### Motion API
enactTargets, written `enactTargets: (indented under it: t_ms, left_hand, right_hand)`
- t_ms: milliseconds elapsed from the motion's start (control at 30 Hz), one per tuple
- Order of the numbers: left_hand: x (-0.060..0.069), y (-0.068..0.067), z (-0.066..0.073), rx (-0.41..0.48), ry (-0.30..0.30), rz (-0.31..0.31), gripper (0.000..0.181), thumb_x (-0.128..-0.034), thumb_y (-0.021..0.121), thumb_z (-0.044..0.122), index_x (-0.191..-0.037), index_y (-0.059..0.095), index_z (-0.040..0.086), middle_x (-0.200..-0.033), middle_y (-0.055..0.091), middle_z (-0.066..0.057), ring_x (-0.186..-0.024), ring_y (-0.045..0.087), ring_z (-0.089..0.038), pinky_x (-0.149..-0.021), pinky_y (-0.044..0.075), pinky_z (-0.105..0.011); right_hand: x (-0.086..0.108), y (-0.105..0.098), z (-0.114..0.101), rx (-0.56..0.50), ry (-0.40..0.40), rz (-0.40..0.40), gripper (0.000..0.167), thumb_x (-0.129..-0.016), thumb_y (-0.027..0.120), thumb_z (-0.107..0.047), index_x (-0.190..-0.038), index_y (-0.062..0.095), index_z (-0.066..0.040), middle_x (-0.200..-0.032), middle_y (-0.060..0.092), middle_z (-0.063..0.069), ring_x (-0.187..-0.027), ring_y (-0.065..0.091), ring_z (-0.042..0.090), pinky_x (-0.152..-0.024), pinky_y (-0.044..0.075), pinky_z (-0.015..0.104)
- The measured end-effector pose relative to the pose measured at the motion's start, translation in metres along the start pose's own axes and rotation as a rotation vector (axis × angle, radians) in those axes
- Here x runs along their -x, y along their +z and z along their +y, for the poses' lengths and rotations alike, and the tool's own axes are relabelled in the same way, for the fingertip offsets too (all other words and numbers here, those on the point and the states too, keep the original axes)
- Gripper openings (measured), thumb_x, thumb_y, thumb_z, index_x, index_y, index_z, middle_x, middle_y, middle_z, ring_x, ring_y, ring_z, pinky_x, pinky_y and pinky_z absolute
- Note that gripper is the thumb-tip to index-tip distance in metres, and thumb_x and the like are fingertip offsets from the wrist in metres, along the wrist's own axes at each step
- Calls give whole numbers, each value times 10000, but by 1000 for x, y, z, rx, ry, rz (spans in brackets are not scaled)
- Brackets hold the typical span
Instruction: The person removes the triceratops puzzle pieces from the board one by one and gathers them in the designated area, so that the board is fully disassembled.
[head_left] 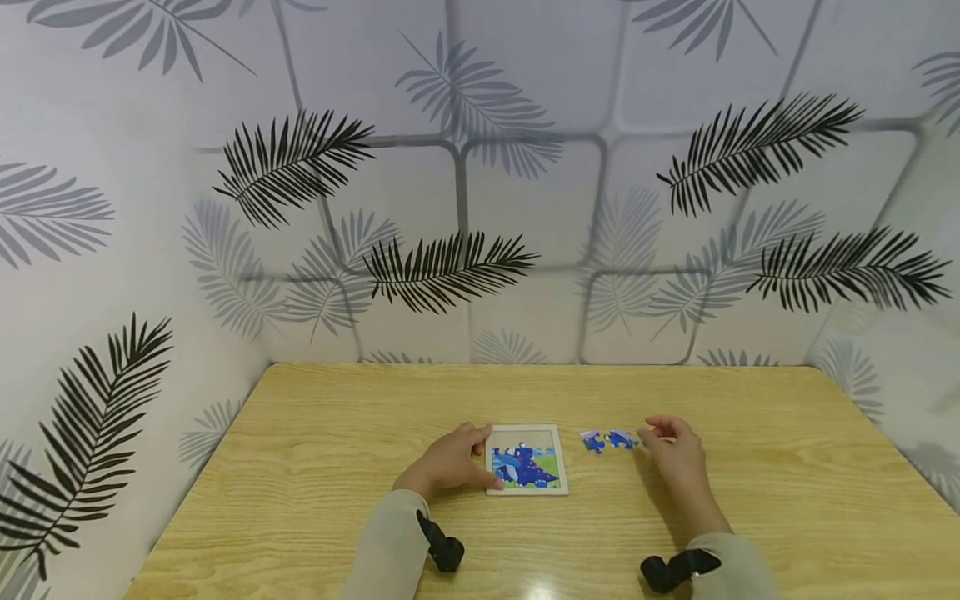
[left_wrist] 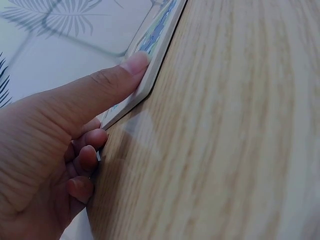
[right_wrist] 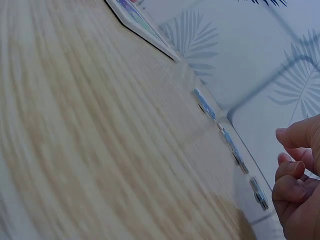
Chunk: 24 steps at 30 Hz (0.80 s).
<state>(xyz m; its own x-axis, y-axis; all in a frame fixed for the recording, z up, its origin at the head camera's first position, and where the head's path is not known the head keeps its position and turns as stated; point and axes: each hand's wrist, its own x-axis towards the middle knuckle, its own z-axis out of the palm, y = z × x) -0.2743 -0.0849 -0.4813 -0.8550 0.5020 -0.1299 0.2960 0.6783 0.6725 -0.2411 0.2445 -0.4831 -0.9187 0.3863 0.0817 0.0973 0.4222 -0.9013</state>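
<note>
Square white-framed dinosaur jigsaw board (head_left: 513, 436) lies, in head view, on pale wooden table (head_left: 300, 467), three blue jigsaw pieces (head_left: 620, 440) at its three o'clock. From left wrist, left hand (left_wrist: 55, 125) grips its edge; we should keep it steady. From right wrist, right hand (right_wrist: 300, 195) grasps nothing; we pinch pieces best by edges. No writing legible.

The place is indoors, whether a home or a studio cannot be told, as a wood-grain tabletop (head_left: 300, 467) stands before a pale far wall (head_left: 525, 208) printed with black and grey leaves (head_left: 427, 275), which also pattern the left wall (head_left: 135, 267) and right wall (head_left: 915, 375).
</note>
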Motion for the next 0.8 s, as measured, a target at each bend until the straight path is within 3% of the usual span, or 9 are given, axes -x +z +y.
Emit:
enactTargets:
  t_ms: [400,567,800]
  left_hand:
    - [-1,0,0,-12,-2,-5,972,-715,812,412,-1489,306,112,-867,372,9,-737,348,-124,-696,318,-310]
    - [-2,1,-1,-13,-9,-3,973,-709,814,421,-1488,312,125,-863,371,15,-733,350,-122,-693,319,-304]
    - [-2,0,1,-27,-27,7,970,-693,821,437,-1478,342,126,-869,385,9,-745,372,-129,-686,318,-304]
  right_hand:
    - [12,42,-31,-11,-80,-203,232,-907,607,-93,-1110,594,18,-930,530,76,-771,489,142,-616,408,215]
    - [20,65,-41,-6,-123,-259,187,-897,623,-69,-1061,610,20,-901,548,78,-813,501,176,-672,423,240]
    - [35,93,-51,15,-125,-366,146,-909,628,-91,-1047,633,-46,-893,549,44,-828,504,183,-740,442,280]
